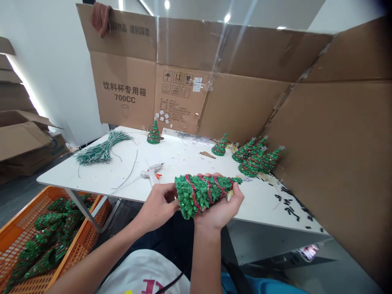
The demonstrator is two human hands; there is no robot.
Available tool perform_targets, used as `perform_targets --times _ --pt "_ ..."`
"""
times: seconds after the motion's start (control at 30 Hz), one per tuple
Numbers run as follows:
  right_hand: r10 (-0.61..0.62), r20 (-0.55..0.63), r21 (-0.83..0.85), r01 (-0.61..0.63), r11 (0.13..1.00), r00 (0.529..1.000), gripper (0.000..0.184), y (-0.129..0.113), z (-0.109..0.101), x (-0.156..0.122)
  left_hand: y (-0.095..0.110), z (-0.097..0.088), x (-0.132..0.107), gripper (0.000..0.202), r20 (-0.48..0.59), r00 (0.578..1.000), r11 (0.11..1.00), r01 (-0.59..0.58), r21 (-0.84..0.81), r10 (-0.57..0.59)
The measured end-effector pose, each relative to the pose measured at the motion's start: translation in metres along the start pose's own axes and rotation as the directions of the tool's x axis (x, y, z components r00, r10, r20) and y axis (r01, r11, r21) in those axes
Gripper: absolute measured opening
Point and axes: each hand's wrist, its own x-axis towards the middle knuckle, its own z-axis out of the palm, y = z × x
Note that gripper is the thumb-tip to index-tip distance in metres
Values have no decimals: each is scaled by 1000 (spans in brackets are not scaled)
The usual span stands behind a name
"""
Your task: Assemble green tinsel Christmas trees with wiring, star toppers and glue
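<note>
A small green tinsel Christmas tree (199, 194) with red garland lies on its side above the table's front edge, its tip pointing right. My right hand (219, 208) supports it from below, fingers wrapped round the far side and thumb near the tip. At the wide base end, my left hand (161, 206) is closed with curled fingers and thumb against the rim; the underside of the base is hidden. Just beyond my left hand lies a white glue gun (150, 173) with an orange-red part.
Finished-looking trees stand at the back (153, 132) and right (259, 157) of the white table (180, 159). Green wire bundle (104, 148) lies left; black bits (289, 210) scatter right. Cardboard walls (245, 90) enclose the back and right. An orange crate (69, 265) with trees sits lower left.
</note>
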Motion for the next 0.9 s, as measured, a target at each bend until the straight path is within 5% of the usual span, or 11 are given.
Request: perform_targets --times 0.27,0.6,0.9 --pt "4 -30 -10 -4 1000 1000 45 1 2 -3 3 2 -2 13 17 1000 1000 0 -3 0" --pt "15 20 33 -15 999 1000 43 3 4 -7 3 15 -5 8 -105 994 984 -25 -177 7" --pt "-2 7 52 1 999 1000 41 2 3 -7 3 20 -5 16 -48 984 929 143 -342 -169"
